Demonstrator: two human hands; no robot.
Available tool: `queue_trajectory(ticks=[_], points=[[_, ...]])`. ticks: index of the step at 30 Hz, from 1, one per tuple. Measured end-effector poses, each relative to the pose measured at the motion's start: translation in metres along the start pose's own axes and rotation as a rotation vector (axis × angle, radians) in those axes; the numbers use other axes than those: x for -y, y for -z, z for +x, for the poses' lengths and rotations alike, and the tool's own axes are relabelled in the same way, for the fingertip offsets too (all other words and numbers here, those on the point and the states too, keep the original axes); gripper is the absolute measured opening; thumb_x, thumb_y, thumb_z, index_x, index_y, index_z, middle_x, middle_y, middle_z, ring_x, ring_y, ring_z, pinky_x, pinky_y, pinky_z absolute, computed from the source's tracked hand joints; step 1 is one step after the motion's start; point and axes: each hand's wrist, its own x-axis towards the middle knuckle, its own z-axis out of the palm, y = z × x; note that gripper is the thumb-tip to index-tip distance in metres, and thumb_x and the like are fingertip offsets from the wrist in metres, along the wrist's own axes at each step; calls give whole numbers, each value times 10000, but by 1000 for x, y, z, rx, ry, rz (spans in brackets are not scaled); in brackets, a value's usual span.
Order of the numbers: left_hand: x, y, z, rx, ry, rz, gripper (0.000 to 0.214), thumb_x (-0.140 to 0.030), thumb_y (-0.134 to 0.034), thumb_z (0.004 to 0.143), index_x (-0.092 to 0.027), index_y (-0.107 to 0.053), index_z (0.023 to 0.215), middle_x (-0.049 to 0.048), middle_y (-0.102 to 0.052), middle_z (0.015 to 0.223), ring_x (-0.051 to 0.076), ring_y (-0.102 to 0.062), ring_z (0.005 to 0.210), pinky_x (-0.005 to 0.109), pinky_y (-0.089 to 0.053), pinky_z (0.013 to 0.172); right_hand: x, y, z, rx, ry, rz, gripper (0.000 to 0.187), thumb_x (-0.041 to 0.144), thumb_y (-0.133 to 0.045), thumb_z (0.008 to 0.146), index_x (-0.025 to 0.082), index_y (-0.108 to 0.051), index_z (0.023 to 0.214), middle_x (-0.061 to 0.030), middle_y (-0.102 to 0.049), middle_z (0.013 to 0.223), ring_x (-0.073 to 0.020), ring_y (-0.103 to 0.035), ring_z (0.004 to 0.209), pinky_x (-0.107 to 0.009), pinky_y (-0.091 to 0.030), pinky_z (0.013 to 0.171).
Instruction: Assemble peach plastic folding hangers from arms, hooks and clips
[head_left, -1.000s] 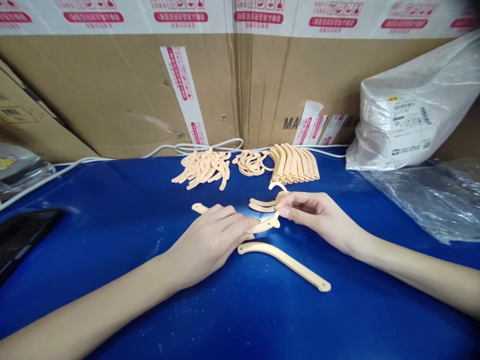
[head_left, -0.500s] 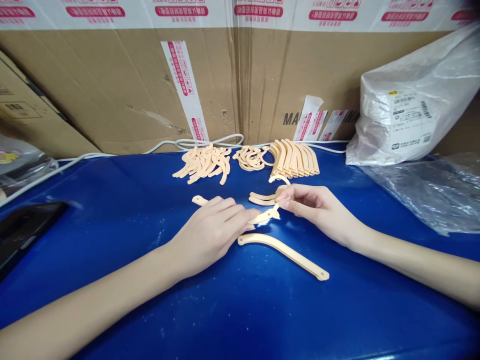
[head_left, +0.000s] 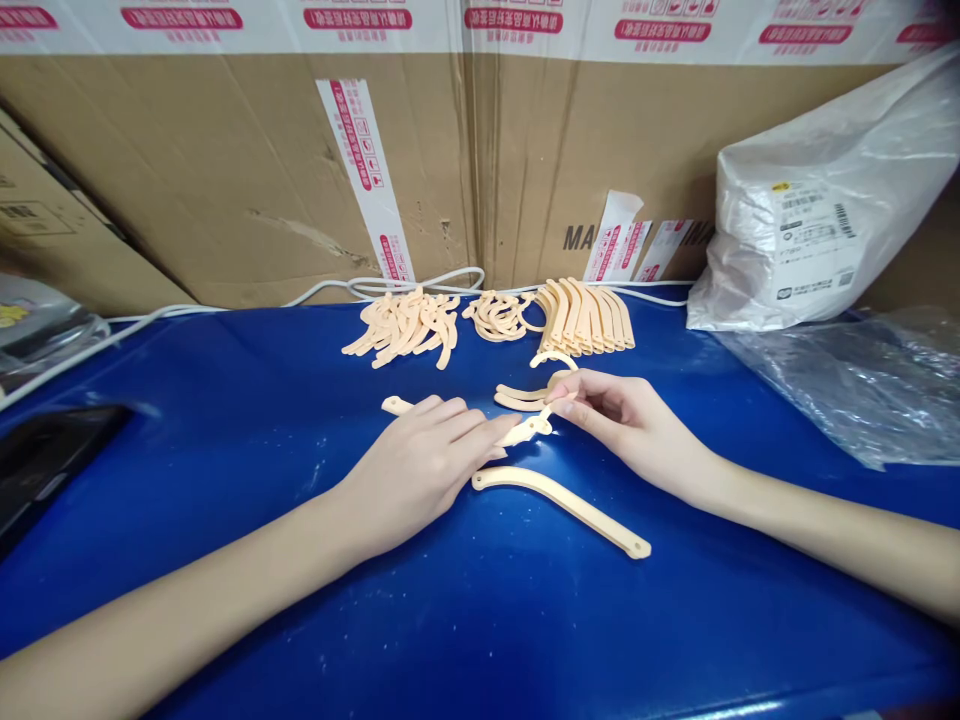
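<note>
My left hand (head_left: 420,462) lies palm down on a long peach plastic strip (head_left: 395,405), fingers together pressing it to the blue table (head_left: 300,560). My right hand (head_left: 626,420) pinches a small curved peach piece (head_left: 545,412) at the strip's right end. A second long curved strip (head_left: 562,507) lies free just in front of both hands. Two short curved pieces (head_left: 519,396) rest behind my right fingers.
At the back of the table sit a loose pile of short peach pieces (head_left: 405,327), a cluster of rings (head_left: 501,315) and a fanned row of strips (head_left: 589,315). Cardboard boxes (head_left: 450,170) wall the rear. A white plastic bag (head_left: 817,230) sits right, a dark tray (head_left: 45,455) left.
Both hands stay in place on the strip. My right hand has worked the small curved piece slightly at the strip's end; the view has shifted a little.
</note>
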Motion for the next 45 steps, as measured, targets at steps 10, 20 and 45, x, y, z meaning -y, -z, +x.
queue_trajectory(ticks=[10, 20, 45], points=[[0, 0, -1, 0, 5, -25, 320, -139, -388, 984, -124, -554, 1257, 32, -624, 822, 162, -495, 739, 281, -364, 668, -1, 0, 2, 12, 5, 43, 232, 393, -537, 915, 177, -601, 862, -8, -594, 860, -134, -528, 791, -270, -414, 736], [1, 1, 3, -11, 13, -50, 312, -187, -355, 1005, -132, -553, 1239, 33, -646, 830, 161, -524, 742, 287, -365, 658, 2, -3, 0, -18, 13, 18, 238, 412, -543, 908, 186, -608, 873, -16, -615, 878, -149, -560, 812, -283, -435, 755], [-11, 19, 12, 80, 284, -408, 222, -276, -390, 1004, -222, -586, 1094, -1, -626, 924, 157, -509, 824, 286, -406, 733, 7, -2, -11, 20, 328, -359, 309, 238, -485, 953, 230, -568, 1251, -51, -666, 1190, -169, -632, 1006, -326, -495, 875]])
